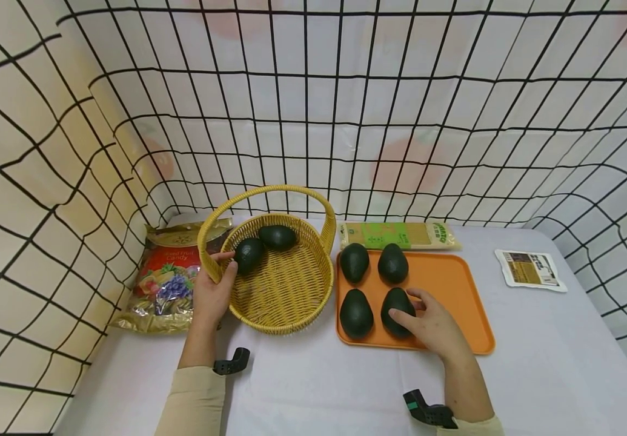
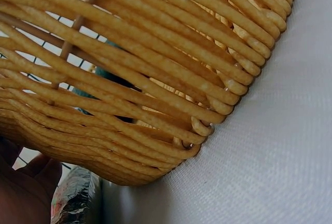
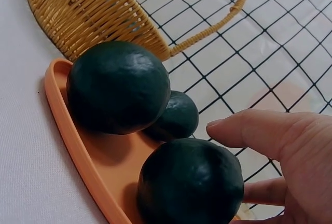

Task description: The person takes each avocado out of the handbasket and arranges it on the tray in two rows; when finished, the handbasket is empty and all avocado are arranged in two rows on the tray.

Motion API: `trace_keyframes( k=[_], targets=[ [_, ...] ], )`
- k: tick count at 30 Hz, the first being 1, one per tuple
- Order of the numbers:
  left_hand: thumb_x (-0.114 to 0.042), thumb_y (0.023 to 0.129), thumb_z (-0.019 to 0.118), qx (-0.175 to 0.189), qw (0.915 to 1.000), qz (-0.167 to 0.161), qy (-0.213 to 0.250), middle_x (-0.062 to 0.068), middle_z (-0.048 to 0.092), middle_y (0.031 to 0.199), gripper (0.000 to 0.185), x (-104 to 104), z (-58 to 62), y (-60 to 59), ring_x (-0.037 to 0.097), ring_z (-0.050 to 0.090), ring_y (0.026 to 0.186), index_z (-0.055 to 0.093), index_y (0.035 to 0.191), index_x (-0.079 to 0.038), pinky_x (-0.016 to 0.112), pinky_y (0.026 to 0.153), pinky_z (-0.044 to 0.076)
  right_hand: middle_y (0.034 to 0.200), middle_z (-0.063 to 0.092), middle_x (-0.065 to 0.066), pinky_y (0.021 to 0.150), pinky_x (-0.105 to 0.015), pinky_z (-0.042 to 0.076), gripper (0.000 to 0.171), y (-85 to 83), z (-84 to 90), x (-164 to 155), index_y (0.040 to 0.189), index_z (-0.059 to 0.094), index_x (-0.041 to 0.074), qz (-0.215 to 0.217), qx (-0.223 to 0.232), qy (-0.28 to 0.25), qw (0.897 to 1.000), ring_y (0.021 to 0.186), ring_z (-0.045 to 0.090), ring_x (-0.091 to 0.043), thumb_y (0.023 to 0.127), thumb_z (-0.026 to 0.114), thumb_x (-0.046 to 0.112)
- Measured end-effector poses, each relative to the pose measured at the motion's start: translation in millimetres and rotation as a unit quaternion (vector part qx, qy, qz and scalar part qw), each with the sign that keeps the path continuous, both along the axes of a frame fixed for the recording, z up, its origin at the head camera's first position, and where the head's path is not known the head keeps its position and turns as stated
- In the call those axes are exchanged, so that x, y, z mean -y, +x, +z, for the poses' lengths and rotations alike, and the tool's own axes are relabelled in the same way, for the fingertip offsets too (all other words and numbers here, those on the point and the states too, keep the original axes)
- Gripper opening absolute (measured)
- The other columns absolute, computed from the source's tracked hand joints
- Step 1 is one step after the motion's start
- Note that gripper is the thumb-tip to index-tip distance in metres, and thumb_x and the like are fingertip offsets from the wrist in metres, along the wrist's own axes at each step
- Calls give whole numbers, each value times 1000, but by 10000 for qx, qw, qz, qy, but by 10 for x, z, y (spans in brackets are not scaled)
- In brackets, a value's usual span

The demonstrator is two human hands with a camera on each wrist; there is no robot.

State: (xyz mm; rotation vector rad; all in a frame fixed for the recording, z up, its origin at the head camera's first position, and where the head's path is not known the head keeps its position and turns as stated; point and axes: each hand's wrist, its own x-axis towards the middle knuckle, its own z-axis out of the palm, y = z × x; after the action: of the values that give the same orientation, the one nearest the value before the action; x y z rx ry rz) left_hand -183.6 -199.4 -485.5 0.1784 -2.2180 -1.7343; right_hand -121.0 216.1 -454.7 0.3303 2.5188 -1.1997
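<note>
My left hand (image 1: 212, 293) grips the rim of a yellow wicker basket (image 1: 286, 327) near the foot of its handle, thumb on the inner side. Two dark green avocados lie inside, one avocado (image 1: 248, 255) right by the thumb and another avocado (image 1: 277, 237) toward the back. On the orange tray (image 1: 444, 284), my right hand (image 1: 435, 327) is spread around the front right avocado (image 1: 397, 306). Its thumb (image 3: 228, 130) stands apart from the fruit in the right wrist view, while other fingers are close beside it.
Three more avocados sit on the tray: a front left avocado (image 1: 356, 313), a back left avocado (image 1: 354, 263) and a back right avocado (image 1: 392, 264). A candy bag (image 1: 168, 278) lies left, a noodle packet (image 1: 400, 235) behind the tray, a white sachet (image 1: 531, 270) right. Black grid mesh (image 1: 306, 121) surrounds the table.
</note>
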Motion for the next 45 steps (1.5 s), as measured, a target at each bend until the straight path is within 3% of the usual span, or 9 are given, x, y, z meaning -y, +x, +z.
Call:
trace_keyframes(
  k=[4, 12, 15, 21, 28, 31, 34, 38, 45],
  targets=[
    [-24, 101, 65, 22, 10000, 11, -25, 13, 65, 131, 30, -7, 5, 1, 22, 57, 122, 65, 127, -10, 36, 98, 43, 158, 39, -23, 113, -59, 39, 91, 21, 73, 0, 159, 31, 11, -128, -156, -34, 9998, 143, 40, -43, 91, 68, 59],
    [-24, 101, 65, 40, 10000, -8, 50, 13, 64, 132, 30, -4, 5, 2, 25, 56, 125, 64, 128, -10, 40, 102, 43, 157, 44, -19, 119, -57, 33, 80, 74, 382, 77, 155, 39, 11, -335, -1065, -105, 9937, 145, 39, -40, 95, 64, 57],
    [-24, 101, 65, 38, 10000, -8, 47, 14, 64, 132, 30, -3, 8, 5, 25, 56, 125, 64, 128, -10, 41, 101, 43, 156, 46, -17, 122, -53, 30, 75, 76, 519, 205, 152, 43, 10, -253, -1364, -296, 9899, 146, 39, -35, 96, 66, 53],
    [-24, 101, 64, 32, 10000, -36, 34, 14, 64, 133, 30, 1, 10, 14, 25, 56, 124, 64, 128, -10, 42, 101, 43, 149, 54, -9, 119, -49, 36, 57, -3, 667, 658, 145, 52, 15, 74, -1765, -728, 9816, 141, 47, -29, 97, 69, 40],
    [-25, 101, 64, 90, 9999, -63, 88, 14, 63, 134, 31, 6, 5, 12, 26, 56, 124, 64, 129, -10, 45, 104, 43, 142, 61, -7, 111, -49, 46, 50, -192, 604, 1302, 140, 58, 16, 814, -2028, -886, 9718, 135, 55, -28, 95, 72, 33],
    [-24, 101, 64, 62, 9999, -79, 36, 15, 63, 133, 32, 7, 10, 8, 27, 56, 124, 64, 129, -9, 44, 101, 43, 138, 63, -7, 105, -50, 49, 49, -316, 536, 1586, 139, 60, 17, 1108, -1935, -733, 9721, 129, 58, -30, 95, 71, 35],
    [-23, 102, 63, 70, 9999, -67, -62, 15, 64, 133, 31, 3, 15, 9, 27, 57, 123, 63, 129, -9, 43, 99, 43, 134, 64, -8, 100, -48, 52, 44, -451, 450, 1836, 136, 62, 16, 1320, -1621, -1014, 9726, 123, 62, -31, 97, 67, 36],
    [-15, 102, 59, 36, 9999, -45, -98, 16, 64, 134, 29, -1, 22, 4, 28, 54, 129, 63, 129, -7, 45, 104, 41, 132, 65, -11, 96, -46, 54, 38, -626, 329, 2123, 131, 64, 14, 1310, -1264, -1470, 9722, 118, 65, -29, 98, 65, 34],
    [-6, 99, 55, 61, 10000, 55, -52, 17, 65, 131, 30, -4, 14, -9, 26, 56, 118, 65, 127, -8, 41, 100, 41, 126, 67, -8, 92, -39, 54, 34, -875, 121, 2483, 130, 65, 14, 1073, -1364, -1488, 9735, 112, 66, -24, 99, 63, 28]
  ],
)
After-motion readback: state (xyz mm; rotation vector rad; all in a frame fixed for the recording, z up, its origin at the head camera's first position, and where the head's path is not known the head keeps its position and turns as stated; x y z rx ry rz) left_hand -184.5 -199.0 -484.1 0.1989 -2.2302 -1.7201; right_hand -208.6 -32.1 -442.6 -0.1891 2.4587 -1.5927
